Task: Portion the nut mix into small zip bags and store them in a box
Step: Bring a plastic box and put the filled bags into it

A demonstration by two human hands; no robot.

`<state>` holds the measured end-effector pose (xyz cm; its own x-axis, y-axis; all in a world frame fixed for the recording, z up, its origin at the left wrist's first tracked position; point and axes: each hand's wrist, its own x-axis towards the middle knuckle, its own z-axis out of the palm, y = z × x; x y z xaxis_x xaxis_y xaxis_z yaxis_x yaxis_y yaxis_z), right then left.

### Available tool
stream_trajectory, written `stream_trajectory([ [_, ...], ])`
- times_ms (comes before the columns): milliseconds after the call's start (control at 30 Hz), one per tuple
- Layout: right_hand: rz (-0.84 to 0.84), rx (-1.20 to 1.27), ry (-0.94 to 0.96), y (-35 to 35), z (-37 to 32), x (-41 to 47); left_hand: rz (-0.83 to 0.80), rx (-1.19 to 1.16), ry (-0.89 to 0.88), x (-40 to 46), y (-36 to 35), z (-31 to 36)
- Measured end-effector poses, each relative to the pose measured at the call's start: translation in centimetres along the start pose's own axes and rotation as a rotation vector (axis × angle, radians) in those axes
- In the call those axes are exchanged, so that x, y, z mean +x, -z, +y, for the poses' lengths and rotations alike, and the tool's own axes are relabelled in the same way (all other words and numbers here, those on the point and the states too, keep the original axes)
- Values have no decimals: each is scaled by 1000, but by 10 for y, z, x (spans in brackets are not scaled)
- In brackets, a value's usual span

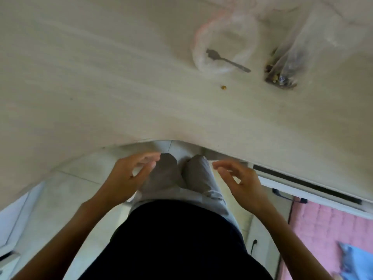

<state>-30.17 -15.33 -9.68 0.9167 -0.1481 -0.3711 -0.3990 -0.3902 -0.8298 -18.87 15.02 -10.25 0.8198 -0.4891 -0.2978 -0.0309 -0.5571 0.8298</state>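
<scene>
A clear plastic bag of nut mix [282, 71] lies on the pale table [101, 87] at the far right. To its left lies an empty small zip bag [224, 39] with a pink seal, and a metal spoon [226, 60] rests on it. One loose nut [223, 87] sits on the table in front of them. My left hand [129, 176] and my right hand [240, 182] hover below the table's near edge, above my legs, with fingers loosely curled and nothing held. No box is in view.
The table's near edge [161, 140] curves across the middle of the view. A white drawer or cabinet front [302, 188] with a dark handle sits under the table at the right. A pink mat [323, 229] and blue cloth [355, 259] lie on the floor.
</scene>
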Motion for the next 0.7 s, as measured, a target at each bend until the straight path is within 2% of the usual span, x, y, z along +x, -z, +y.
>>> stream_trajectory([
  [200, -176, -56, 33, 39, -121, 6, 217, -123, 205, -66, 46, 57],
  [333, -259, -143, 170, 38, -183, 35, 380, -190, 204, -91, 62, 72],
  [467, -329, -184, 275, 11, -224, 61, 539, -258, 232, -116, 75, 58],
  [700, -550, -224, 377, -54, -267, 90, 782, -332, 392, -161, 82, 37],
])
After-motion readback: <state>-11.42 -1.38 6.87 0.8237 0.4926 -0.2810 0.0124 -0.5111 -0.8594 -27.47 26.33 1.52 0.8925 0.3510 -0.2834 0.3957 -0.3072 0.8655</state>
